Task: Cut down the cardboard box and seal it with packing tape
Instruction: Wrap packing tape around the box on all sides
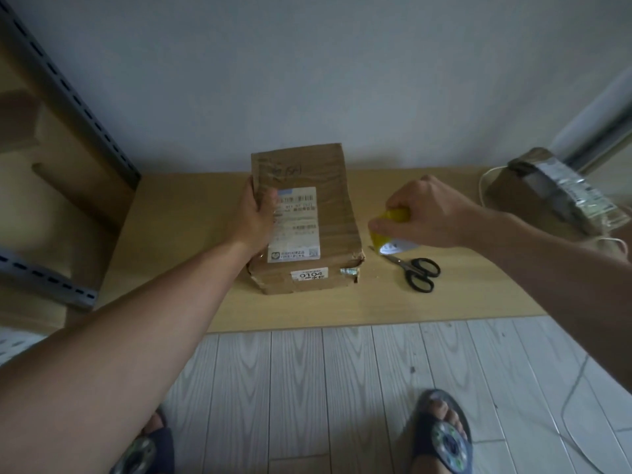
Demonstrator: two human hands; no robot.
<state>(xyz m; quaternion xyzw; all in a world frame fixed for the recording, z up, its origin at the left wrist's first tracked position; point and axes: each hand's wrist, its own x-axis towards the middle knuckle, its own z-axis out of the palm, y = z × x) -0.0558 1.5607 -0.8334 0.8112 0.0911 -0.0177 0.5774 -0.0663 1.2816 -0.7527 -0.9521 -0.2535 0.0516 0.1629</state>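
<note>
Blue sandals (448,439) on plank floor (307,388); left grip (254,217) clasps brown cardboard box (333,206), right grip (434,213) pinches yellow tape roll (393,220) on wooden tabletop (307,309).

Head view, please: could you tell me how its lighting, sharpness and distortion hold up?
Head view: dim, even, bluish light, no hard shadows. Head view: the label on the box is too soft to read, but the 0104 sticker is legible. Head view: wide-angle bending curves the table edge and smears the right parcel.
</note>
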